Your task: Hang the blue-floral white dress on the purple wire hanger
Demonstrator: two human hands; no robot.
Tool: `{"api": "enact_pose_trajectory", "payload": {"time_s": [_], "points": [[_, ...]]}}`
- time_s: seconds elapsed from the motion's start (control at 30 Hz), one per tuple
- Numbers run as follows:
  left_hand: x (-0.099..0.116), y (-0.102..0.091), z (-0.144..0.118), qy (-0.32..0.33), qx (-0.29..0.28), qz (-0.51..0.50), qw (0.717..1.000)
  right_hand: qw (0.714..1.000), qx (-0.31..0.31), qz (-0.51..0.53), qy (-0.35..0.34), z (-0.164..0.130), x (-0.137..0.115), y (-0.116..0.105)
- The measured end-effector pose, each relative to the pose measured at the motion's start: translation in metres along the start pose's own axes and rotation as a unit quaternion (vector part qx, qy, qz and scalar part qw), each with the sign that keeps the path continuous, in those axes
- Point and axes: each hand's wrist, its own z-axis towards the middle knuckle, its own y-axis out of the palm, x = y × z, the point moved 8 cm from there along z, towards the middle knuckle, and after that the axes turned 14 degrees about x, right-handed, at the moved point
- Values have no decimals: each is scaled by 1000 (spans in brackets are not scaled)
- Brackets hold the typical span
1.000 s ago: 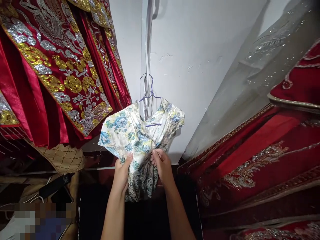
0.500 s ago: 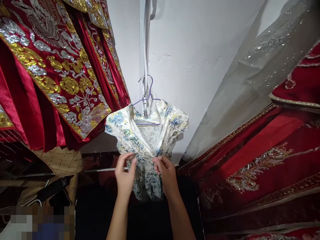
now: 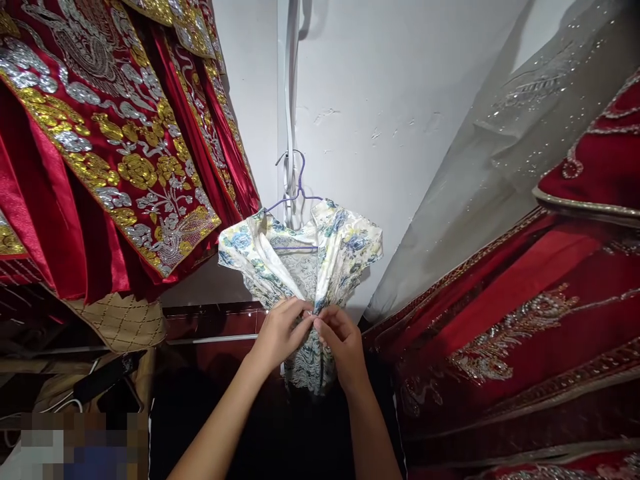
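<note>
A floral dress (image 3: pixel 345 247) in white, blue and yellow hangs on a purple hanger (image 3: pixel 301 193) in front of the wall. Its V-neck front meets at the waist, where both hands are. My left hand (image 3: pixel 285 330) pinches the dress front at the base of the neckline, from the left. Right beside it, my right hand (image 3: pixel 343 340) pinches the same spot, with the fingertips of both hands almost touching. Whatever small fastening may lie between the fingertips is hidden. Below the hands hangs the gathered skirt part.
Red garments with gold and silver sequins (image 3: pixel 140 170) hang at the left. A sheer whitish sparkling fabric (image 3: pixel 470 153) and a red beaded gown (image 3: pixel 530 300) hang at the right. A white pole (image 3: pixel 287 80) runs up the wall (image 3: pixel 390 73). A quilted beige item (image 3: pixel 120 320) sits lower left.
My left hand has moved right from beside the dress and closed on its front next to my right hand. The dress has shifted slightly right, its front edges drawn together.
</note>
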Motion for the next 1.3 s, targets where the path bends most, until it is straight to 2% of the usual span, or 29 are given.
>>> {"api": "enact_pose_trajectory", "payload": {"time_s": [0.1,0.2,0.33,0.43,0.53,0.63,0.73,0.83,1.0,1.3], "points": [[3,-2,0,9,29,-30,999,999,14,-26,-16,2,5,-6],[9,-3,1,41,60,-62,995,998,-9,-63,-8,1,16,0],[14,-4,3,76,100,-97,987,999,-10,-42,-5,0,26,7],[11,-11,10,65,126,-111,984,998,5,-53,-16,1,30,3],[0,-19,25,8,112,-102,988,996,39,-82,-8,3,35,-6],[-8,-20,35,-42,54,-83,994,995,63,-73,7,1,36,-11],[-6,-13,31,-59,-6,-77,995,997,46,-65,6,-2,31,-7],[-1,-5,20,-61,-32,-62,996,998,26,-50,2,-4,25,-3],[3,-2,11,-46,-22,-55,997,999,10,-53,6,-4,27,-4],[10,-7,1,11,72,-83,994,998,8,-65,-2,-5,24,-4]]}}
